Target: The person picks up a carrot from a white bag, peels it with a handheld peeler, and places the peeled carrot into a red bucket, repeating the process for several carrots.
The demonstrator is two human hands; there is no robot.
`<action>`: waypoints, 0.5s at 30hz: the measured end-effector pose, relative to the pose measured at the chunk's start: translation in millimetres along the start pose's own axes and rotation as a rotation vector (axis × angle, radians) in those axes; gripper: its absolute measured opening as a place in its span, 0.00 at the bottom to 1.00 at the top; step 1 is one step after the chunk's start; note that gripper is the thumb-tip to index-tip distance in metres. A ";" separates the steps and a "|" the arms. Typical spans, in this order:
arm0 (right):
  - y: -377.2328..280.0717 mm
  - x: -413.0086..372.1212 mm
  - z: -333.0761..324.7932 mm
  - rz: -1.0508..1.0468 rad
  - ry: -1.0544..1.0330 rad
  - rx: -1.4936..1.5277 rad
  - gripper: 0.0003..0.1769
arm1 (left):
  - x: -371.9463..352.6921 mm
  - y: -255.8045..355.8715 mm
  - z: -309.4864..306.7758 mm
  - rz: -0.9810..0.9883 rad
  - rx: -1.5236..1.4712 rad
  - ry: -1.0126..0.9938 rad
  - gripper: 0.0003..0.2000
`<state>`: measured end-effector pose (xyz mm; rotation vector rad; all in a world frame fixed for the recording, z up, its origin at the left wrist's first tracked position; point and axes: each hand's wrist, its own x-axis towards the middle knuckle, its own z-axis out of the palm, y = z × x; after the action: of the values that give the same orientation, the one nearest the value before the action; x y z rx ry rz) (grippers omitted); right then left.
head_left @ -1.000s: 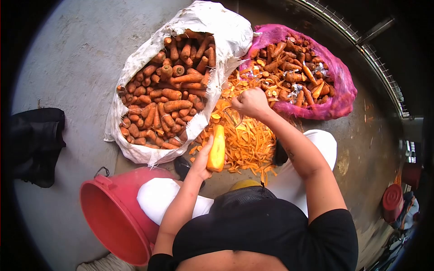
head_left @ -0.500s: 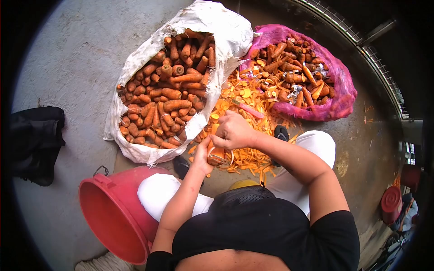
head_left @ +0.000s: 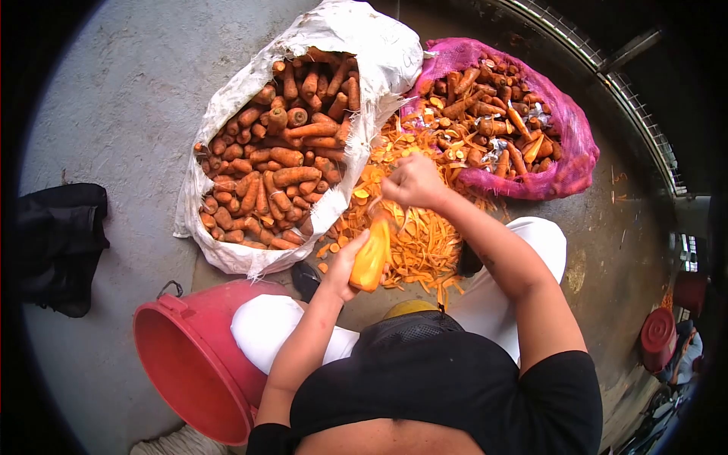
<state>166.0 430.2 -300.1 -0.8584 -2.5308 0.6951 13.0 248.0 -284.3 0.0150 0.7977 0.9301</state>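
Note:
In my left hand (head_left: pixel 346 262), fingers wrapped around it, is a large carrot (head_left: pixel 369 262) with smooth, bright orange peeled faces. It tilts with its lower end toward me. My right hand (head_left: pixel 415 182) is closed just beyond the carrot's far end, around a small peeling tool, mostly hidden and blurred by motion. Beneath both hands spreads a heap of carrot peels (head_left: pixel 428 243) with some round cut slices. To the left, a white woven sack (head_left: pixel 246 83) lies open, full of unpeeled carrots (head_left: pixel 292 157).
A pink mesh sack (head_left: pixel 572 171) of carrots and scraps lies at the back right. A red bucket (head_left: pixel 189 356) lies tipped at my left knee. Black cloth (head_left: pixel 64 243) is on the floor at far left. Another person (head_left: pixel 686 356) and a red container (head_left: pixel 657 334) appear at far right.
My right hand has moved up and away from the carrot. The carrot has turned in my left hand, now showing a bright peeled side. The pink handle seen before is out of sight.

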 end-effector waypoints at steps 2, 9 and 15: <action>20.4 7.4 -9.5 0.136 -0.110 -0.206 0.23 | -3.4 -0.8 6.1 -0.034 0.024 0.004 0.21; -11.7 11.8 -17.4 0.321 0.070 0.072 0.23 | 0.2 5.1 -1.3 0.072 -0.074 0.012 0.21; -60.5 -7.8 6.4 -0.257 0.039 0.202 0.18 | 14.2 -7.9 -25.7 0.119 -0.133 0.244 0.19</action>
<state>141.1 381.3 -272.8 -0.4646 -2.4260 0.8212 7.5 245.3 -314.1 -0.1708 0.9663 1.1103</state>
